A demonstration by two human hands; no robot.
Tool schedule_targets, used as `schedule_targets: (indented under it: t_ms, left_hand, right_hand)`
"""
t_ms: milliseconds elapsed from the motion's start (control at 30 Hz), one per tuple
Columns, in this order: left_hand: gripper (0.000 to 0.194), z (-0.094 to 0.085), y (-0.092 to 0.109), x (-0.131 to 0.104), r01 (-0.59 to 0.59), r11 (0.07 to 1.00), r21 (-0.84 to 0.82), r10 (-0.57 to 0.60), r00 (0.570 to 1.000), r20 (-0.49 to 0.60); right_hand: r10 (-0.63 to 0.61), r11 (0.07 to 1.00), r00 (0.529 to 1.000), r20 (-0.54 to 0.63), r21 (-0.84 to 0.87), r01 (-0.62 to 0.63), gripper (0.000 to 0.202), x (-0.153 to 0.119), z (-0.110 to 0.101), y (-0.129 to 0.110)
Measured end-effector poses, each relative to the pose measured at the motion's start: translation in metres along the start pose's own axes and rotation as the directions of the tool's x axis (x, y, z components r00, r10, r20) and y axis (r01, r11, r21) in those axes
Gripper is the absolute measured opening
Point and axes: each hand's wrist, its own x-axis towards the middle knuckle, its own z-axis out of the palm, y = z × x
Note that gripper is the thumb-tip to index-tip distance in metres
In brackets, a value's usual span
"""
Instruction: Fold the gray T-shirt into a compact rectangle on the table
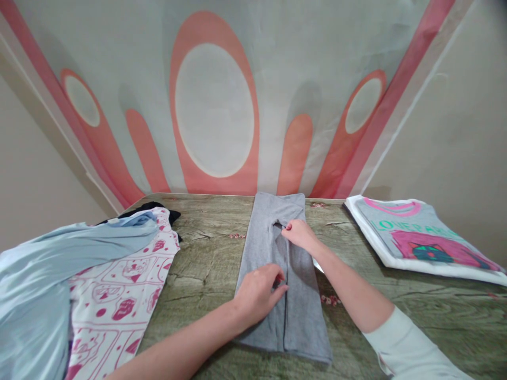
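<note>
A grey garment [304, 311], folded into a long narrow shape, lies on the wood-patterned table [198, 264], its far end at the back edge. My right hand [300, 235] pinches its cloth near the upper middle, beside a small dark gap. Lower down, my left hand [259, 295] rests over the garment's left part with thumb and fingers curved and a gap between their tips; I see nothing held in it. A small white piece [318, 266] shows at the garment's right edge, partly behind my right forearm.
Left on the table are a light blue cloth [35, 269], a white garment with red print [127, 295] and a black cloth [174, 216]. A folded printed shirt [431, 237] lies on white cloth at the right. Behind the table stands a grey panel with orange shapes [214, 184].
</note>
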Motion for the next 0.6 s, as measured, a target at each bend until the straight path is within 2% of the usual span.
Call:
schedule_targets:
  t_ms: [200,433,600]
  left_hand:
    - [0.024,0.006,0.003,0.0,0.036,0.998,-0.053,-0.036,0.999,0.003]
    - [0.036,0.004,0.002,0.027,0.159,0.982,-0.103,-0.146,0.982,0.122]
    - [0.038,0.009,0.003,0.035,0.19,0.976,-0.102,-0.179,0.977,0.112]
  right_hand:
    - [0.047,0.994,0.999,0.001,0.099,-0.046,0.018,-0.001,0.004,-0.001]
    - [0.086,0.981,0.996,0.005,0.174,-0.085,0.019,0.001,0.006,0.004]
    - [0.093,0.973,0.996,0.009,0.21,-0.093,0.018,0.002,0.006,0.006]
